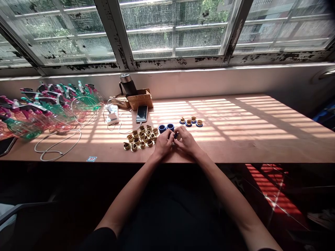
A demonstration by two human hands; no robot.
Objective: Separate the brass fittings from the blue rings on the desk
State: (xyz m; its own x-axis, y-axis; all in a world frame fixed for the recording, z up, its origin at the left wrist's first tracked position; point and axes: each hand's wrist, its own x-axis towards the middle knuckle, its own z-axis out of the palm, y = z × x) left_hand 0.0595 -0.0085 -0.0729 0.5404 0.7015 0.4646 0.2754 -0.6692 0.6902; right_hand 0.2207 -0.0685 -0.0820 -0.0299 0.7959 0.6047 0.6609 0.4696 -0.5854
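Note:
My left hand (164, 143) and my right hand (187, 141) meet near the table's front edge, fingers closed together on a small part. Dark blue and a bit of gold show between the fingertips; the rest is hidden. Just beyond my left hand stand two stacks of blue rings (170, 126). Several round gold-coloured metal pieces (142, 144) with raised tops lie grouped to the left of my hands. Farther off to the right, several gold pieces seated on blue rings (188, 122) form a small cluster.
Clear green and pink spray bottles (52, 111) crowd the table's left end. A white cable (75, 134) loops beside them, near a power strip (112, 115). A phone (141, 114) lies before a cardboard box (141, 99) with a black flask (128, 84). Windows line the back.

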